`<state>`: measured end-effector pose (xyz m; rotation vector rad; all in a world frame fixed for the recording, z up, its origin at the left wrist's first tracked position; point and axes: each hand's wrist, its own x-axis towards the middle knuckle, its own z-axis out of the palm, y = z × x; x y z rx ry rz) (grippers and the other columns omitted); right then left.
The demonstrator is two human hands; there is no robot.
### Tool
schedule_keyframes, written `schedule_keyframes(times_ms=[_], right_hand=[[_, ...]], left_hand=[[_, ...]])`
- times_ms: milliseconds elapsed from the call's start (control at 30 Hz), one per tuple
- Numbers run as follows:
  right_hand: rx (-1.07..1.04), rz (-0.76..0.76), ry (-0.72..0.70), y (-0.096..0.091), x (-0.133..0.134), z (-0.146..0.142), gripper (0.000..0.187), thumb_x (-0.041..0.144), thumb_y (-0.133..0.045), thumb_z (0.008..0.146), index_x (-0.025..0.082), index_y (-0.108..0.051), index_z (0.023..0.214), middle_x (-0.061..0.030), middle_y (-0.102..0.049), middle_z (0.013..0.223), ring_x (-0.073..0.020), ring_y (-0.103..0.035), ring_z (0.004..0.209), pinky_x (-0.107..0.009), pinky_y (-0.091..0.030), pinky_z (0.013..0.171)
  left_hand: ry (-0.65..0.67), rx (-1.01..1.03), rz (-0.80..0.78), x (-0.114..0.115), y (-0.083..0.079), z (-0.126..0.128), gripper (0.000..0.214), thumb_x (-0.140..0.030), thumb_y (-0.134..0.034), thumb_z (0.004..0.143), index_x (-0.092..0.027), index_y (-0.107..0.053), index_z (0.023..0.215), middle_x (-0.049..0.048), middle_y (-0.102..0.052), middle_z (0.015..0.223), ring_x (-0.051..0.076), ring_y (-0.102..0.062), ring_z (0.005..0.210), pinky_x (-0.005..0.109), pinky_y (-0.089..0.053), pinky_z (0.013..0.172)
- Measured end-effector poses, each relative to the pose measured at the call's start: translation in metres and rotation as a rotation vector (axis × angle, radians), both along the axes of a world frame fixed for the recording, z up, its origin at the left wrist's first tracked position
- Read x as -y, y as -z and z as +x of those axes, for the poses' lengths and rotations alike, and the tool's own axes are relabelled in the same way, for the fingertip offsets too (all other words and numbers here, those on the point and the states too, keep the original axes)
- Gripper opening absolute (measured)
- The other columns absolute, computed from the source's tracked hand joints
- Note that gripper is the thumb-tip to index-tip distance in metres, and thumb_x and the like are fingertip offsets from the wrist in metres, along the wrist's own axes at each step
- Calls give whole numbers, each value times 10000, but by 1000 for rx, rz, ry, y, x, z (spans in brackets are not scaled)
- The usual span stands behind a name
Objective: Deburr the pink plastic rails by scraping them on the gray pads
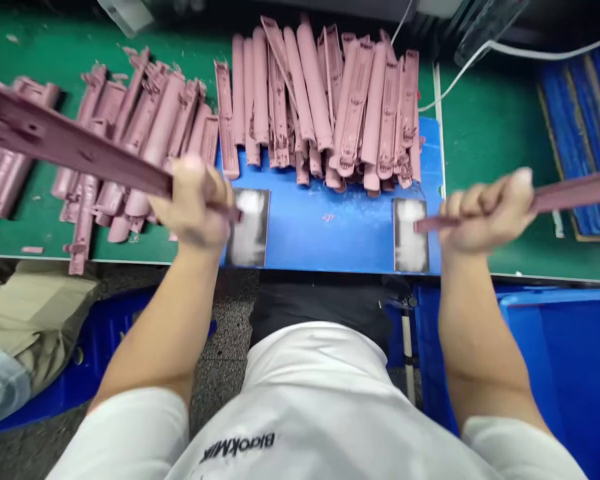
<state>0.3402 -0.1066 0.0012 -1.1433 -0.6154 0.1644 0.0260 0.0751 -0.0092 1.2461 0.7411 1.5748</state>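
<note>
My left hand (197, 207) is closed around a long pink plastic strip (85, 147), which reaches out to the upper left and shows small holes. My right hand (485, 212) grips another narrow pink plastic piece (580, 191) that runs off the right edge of the view. A short end of each piece sticks out on the inner side of its fist. Both hands are raised over the bench, each near a grey-white pad: a left pad (250, 227) and a right pad (411, 237). Motion blurs the hands slightly.
Behind the blue mat (325, 230) lies a pile of pink plastic housings (305, 87), with another pile (150, 133) on the green bench (485, 147) to the left. A white cable (470, 63) crosses the back right. Blue boards (590, 120) and a blue bin (565, 347) are at right. A person's legs (35, 307) show at left.
</note>
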Motion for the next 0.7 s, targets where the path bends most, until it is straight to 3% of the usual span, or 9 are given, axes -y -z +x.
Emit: schedule_keyframes(times_ms=[67,100,233,300,367,433,567,633,700], right_hand=[[-13,84,83,0,-4,4,583,477,-523,1157,303,-219,690,133,-86,572,-42,-63,422,-189,-163,409],[-6,77,60,-1,-2,3,594,482,-513,1165,301,-216,683,132,-81,566,-42,-59,419,-193,-161,407],[13,-108,-128,-8,22,-13,745,602,-791,1040,270,-258,640,130,-113,545,-35,-93,423,-224,-160,401],[-3,-96,-76,-9,22,-15,710,571,-801,1044,273,-296,644,128,-143,546,-39,-125,421,-228,-172,397],[-21,9,52,-6,13,-10,637,497,-669,1135,289,-299,660,127,-136,558,-45,-127,415,-224,-192,395],[-43,42,83,-4,5,-3,590,436,-565,1184,299,-303,674,129,-122,566,-50,-107,414,-224,-192,397],[-142,-212,-84,-9,1,6,620,398,-756,1110,300,-325,674,145,-155,552,-51,-102,427,-246,-160,406],[-278,-360,-58,-15,-8,12,581,339,-668,1168,305,-327,698,145,-166,547,-64,-97,436,-253,-125,427],[-387,-460,-25,-20,-24,18,524,265,-492,1229,309,-346,727,142,-164,538,-78,-75,445,-258,-88,446]], left_hand=[[-51,-8,19,-5,2,-1,723,-476,-760,1137,-254,-220,711,-64,-156,621,71,-219,482,292,-207,521],[-47,-25,-8,-6,1,-3,717,-486,-760,1141,-257,-236,707,-64,-163,618,74,-231,487,292,-216,531],[34,-60,-190,2,-7,-14,741,-524,-728,1158,-268,-241,662,-72,-110,577,94,-141,472,305,-159,506],[3,-28,-234,2,-11,-10,710,-402,-694,1199,-268,-246,665,-77,-111,579,101,-128,474,315,-168,500],[-53,0,-243,0,-13,-3,662,-266,-620,1240,-264,-256,687,-72,-138,602,111,-153,501,309,-206,520],[-64,-9,-269,1,-16,2,645,-249,-586,1261,-267,-257,706,-65,-147,622,126,-155,538,310,-210,536],[33,-170,-441,-1,-23,-1,704,-510,-707,1218,-281,-277,709,-61,-129,599,137,-111,568,330,-111,537],[74,-287,-538,-10,-26,-1,688,-643,-631,1229,-273,-319,742,-64,-156,613,119,-123,615,281,-122,577],[138,-380,-614,-21,-29,4,664,-719,-432,1255,-260,-334,785,-71,-173,656,90,-123,677,223,-171,658]])
